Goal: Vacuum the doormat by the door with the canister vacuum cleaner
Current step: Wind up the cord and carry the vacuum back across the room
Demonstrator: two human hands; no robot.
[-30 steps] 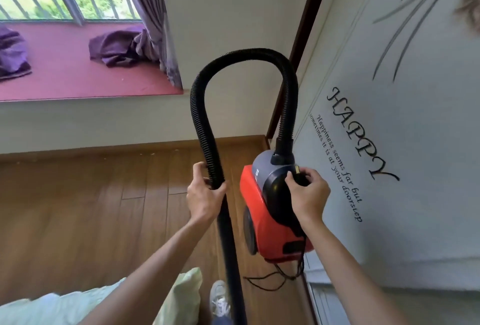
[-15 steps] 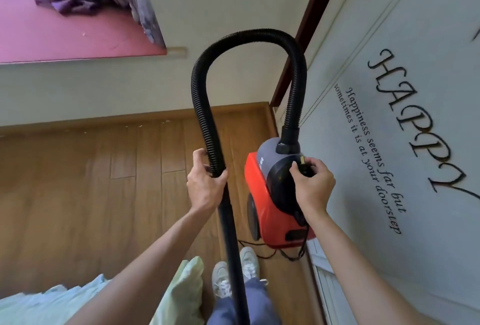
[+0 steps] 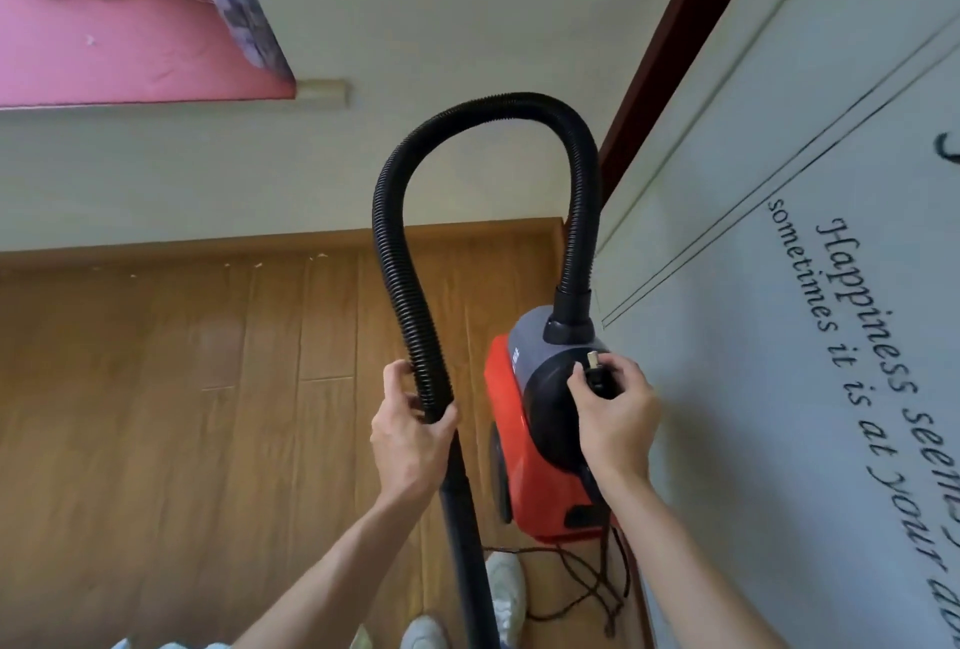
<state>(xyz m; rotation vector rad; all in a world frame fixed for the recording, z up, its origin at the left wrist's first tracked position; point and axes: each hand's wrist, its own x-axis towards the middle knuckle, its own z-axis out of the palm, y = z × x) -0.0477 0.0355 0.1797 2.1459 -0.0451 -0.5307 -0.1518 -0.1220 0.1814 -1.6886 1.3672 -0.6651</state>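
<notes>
Head view: wooden floor (image 3: 208,414) meets pale wall (image 3: 415,25).

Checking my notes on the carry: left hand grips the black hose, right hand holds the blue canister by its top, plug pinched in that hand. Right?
Not quite: the canister is red with a grey and black top, not blue, as the head view shows. The rest holds: the left hand grips the black hose, and the right hand holds the canister's top with the plug pinched.
</notes>
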